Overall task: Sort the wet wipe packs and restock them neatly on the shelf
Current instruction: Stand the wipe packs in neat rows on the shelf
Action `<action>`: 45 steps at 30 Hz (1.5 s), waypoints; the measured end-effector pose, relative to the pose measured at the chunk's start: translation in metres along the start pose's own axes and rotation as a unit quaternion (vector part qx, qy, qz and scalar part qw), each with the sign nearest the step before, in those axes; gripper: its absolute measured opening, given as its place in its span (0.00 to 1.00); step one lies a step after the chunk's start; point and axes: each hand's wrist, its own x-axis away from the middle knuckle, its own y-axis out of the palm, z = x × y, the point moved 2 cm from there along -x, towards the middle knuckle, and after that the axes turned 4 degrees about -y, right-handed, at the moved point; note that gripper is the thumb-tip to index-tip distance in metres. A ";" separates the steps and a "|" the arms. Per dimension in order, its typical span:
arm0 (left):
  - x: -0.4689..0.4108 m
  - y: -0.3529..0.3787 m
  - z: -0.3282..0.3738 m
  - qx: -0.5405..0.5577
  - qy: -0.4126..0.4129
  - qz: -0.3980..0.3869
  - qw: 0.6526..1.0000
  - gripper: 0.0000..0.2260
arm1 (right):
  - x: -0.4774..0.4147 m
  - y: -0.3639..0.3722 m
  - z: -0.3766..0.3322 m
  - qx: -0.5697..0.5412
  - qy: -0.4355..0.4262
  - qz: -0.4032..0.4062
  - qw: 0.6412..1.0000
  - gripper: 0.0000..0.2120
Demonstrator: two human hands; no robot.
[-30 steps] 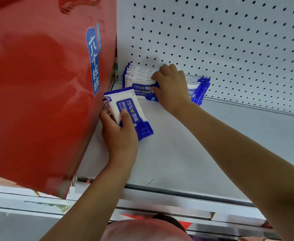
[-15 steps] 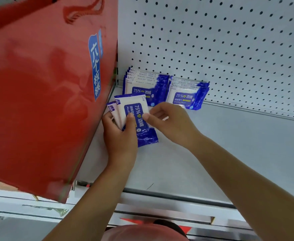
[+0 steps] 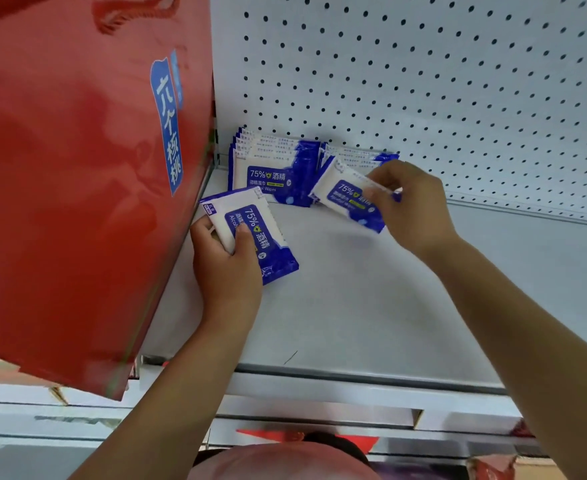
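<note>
On shelf (image 3: 354,306), two rows (image 3: 274,168); left hand (image 3: 229,271), right hand (image 3: 413,209) hold packs (image 3: 344,195)

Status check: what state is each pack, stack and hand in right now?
left hand, gripping the left-hand pack.
left-hand pack, held, label facing up.
right hand, pinching the right-hand pack.
right-hand pack, held tilted before the right stack.
left stack, upright against the pegboard.
right stack, upright, mostly hidden.
</note>
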 end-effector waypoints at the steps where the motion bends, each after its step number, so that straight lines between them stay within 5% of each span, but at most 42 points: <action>1: 0.000 0.000 0.000 -0.002 0.000 -0.001 1.000 0.13 | -0.006 -0.002 0.004 0.034 -0.015 -0.004 0.999 0.02; 7: 0.002 -0.001 0.001 0.005 -0.001 -0.010 1.000 0.12 | -0.032 0.009 0.021 0.187 -0.101 -0.041 0.976 0.08; 15: 0.005 -0.002 0.003 0.008 -0.010 -0.021 1.000 0.10 | -0.036 0.025 0.022 0.217 -0.141 0.023 0.966 0.19; 19: 0.006 -0.004 0.005 0.011 -0.022 -0.026 0.999 0.10 | -0.009 0.031 -0.006 0.084 -0.142 0.042 0.985 0.12; 22: 0.007 -0.005 0.006 0.032 -0.034 -0.028 0.998 0.08 | 0.021 0.040 -0.037 -0.031 -0.043 -0.101 0.993 0.07; 26: 0.007 -0.003 0.008 0.019 -0.014 -0.020 1.000 0.06 | 0.051 0.056 -0.056 -0.177 0.065 -0.267 0.945 0.13; 32: 0.013 -0.005 0.011 0.016 0.039 -0.016 0.999 0.08 | 0.040 0.059 -0.053 -0.216 0.064 -0.233 0.946 0.10; 35: 0.018 -0.007 0.008 -0.106 0.116 0.037 0.987 0.16 | 0.019 0.051 -0.051 -0.159 0.023 -0.147 0.976 0.08; 39: 0.023 0.001 0.002 -0.399 0.172 0.025 0.900 0.25 | -0.014 0.046 -0.056 -0.027 -0.075 -0.074 0.994 0.05; 45: 0.014 0.007 -0.009 -0.533 0.148 -0.032 0.833 0.25 | -0.042 0.078 -0.058 0.142 -0.158 -0.085 0.974 0.10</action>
